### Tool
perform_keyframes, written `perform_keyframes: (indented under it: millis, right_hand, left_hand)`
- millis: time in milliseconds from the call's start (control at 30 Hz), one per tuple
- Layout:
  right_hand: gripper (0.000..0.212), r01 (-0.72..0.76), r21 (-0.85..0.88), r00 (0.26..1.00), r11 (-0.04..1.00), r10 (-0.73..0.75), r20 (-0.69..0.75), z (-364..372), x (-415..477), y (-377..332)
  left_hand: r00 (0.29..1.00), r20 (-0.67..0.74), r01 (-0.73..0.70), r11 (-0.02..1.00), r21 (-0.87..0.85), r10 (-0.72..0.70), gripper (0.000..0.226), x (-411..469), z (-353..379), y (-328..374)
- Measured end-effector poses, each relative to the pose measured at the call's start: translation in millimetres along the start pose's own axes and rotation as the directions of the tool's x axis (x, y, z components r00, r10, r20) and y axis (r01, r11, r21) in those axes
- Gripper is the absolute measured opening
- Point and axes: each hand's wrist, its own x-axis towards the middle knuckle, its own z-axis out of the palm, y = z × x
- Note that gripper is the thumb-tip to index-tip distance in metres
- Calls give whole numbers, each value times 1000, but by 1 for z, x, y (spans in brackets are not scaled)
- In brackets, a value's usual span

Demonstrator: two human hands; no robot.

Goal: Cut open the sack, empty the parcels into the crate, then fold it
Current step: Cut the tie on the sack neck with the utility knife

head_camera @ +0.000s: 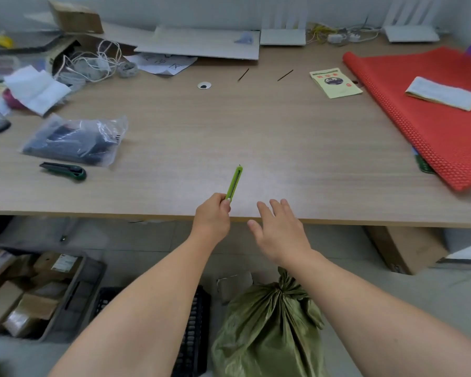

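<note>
Our left hand [214, 213] is clamped on the butt of a slim lime-green plastic utility knife [234, 183], tip pointing away over the pale wood-grain table [256, 131]. Blade's too small to tell if it's out. Our right hand [279, 229] hovers by the table edge, fingers apart & straight, holding nothing.

The olive-green thin woven-plastic sack [269, 327] stands on the floor btw our forearms, its neck bunched into a knot [283, 278], not yet cut. It bulges full, so we reckon it's heavyish w/ parcels. The skin looks soft, crinkly & prob. slippery, and will give under a blade unless pulled taut.

Best hold: right hand round the gathered neck just under the knot, lift for tension, cut there. For tipping, grip the bottom corners.

A black slatted plastic crate [195, 336] sits just left of the sack. A grey plastic tub [93, 284] of cardboard boxes is further left.
</note>
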Motion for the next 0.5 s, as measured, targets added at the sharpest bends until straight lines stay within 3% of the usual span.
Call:
perform_keyframes:
  millis: [233,500]
  right_hand:
    - [61,70,21,997,997,-71,42,6,-52,35]
    - [58,78,82,992,994,-85,92,63,-90,67]
  left_hand:
    - [997,-70,24,990,137,-15,22,-79,26,-7]
    - [990,-120,87,989,123,-72,31,-131,74,-40]
